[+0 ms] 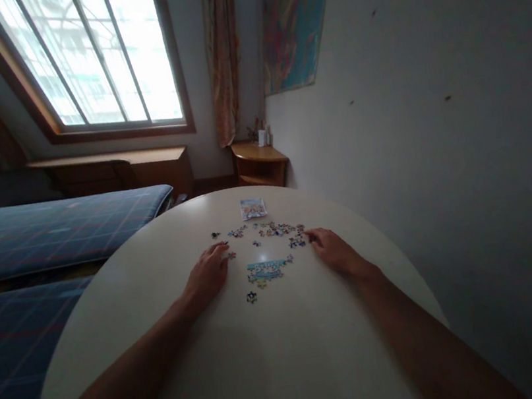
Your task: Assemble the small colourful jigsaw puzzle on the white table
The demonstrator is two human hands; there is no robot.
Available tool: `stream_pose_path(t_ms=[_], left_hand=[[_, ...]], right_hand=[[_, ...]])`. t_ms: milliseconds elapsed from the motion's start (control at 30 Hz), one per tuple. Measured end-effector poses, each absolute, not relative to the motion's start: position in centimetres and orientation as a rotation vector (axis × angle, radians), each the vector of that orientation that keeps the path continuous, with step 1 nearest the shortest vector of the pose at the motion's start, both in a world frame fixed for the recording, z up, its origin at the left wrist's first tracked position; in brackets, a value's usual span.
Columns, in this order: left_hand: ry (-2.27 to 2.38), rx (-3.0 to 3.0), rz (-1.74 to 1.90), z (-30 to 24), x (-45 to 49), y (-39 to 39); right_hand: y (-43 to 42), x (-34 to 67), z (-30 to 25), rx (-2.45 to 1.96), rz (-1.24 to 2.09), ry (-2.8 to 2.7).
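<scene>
Jigsaw puzzle pieces lie on a round white table (pixel 269 352). My left hand (pixel 207 273) rests on the left side, fingers stretched forward, the fingertips at a small dark piece; a reddish piece (pixel 232 256) lies beside them. My right hand (pixel 334 252) is on the right, its index finger reaching out to the edge of a cluster of dark pieces (pixel 297 242), with the other fingers partly curled. Between the hands sits a joined puzzle section (pixel 265 271) with a light-blue top edge. A loose dark piece (pixel 251 297) lies nearer to me.
A small picture packet (pixel 253 208) lies behind the pieces. More loose pieces (pixel 278 229) are spread at the back. To the left is a bed with a blue plaid cover (pixel 51 231); a white wall (pixel 431 168) runs along the right. A corner shelf (pixel 259 152) stands beyond the table.
</scene>
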State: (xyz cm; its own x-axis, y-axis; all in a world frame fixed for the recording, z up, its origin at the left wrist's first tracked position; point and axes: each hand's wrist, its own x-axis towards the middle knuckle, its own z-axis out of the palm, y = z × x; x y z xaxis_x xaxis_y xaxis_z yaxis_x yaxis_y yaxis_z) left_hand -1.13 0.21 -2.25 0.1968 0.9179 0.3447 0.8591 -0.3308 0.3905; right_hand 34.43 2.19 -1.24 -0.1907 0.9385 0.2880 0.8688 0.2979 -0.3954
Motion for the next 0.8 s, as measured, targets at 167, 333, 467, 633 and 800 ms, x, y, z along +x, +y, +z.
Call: stream_pose_path(t_ms=[167, 333, 467, 633, 800], left_hand=[[1.613, 2.366, 0.815, -2.5, -1.0, 0.6], [1.574, 2.382, 0.802, -2.7, -1.0, 0.6], [1.576, 2.393, 0.774, -2.5, -0.9, 0.3], [1.552, 2.427, 0.766, -2.0, -0.7, 0.1], [1.521, 2.441, 0.78, -2.0, -0.8, 0.1]], right_hand=[[3.0, 34.2, -1.5, -1.643, 0.212, -2.019], [3.1, 32.3, -0.7, -1.749, 0.234, -2.105], [2.6, 30.9, -0.2, -1.763, 0.241, -2.249], [2.5, 30.0, 0.1, -1.669, 0.226, -2.303], [3.9, 28.0, 0.9, -1.818, 0.26, -2.263]])
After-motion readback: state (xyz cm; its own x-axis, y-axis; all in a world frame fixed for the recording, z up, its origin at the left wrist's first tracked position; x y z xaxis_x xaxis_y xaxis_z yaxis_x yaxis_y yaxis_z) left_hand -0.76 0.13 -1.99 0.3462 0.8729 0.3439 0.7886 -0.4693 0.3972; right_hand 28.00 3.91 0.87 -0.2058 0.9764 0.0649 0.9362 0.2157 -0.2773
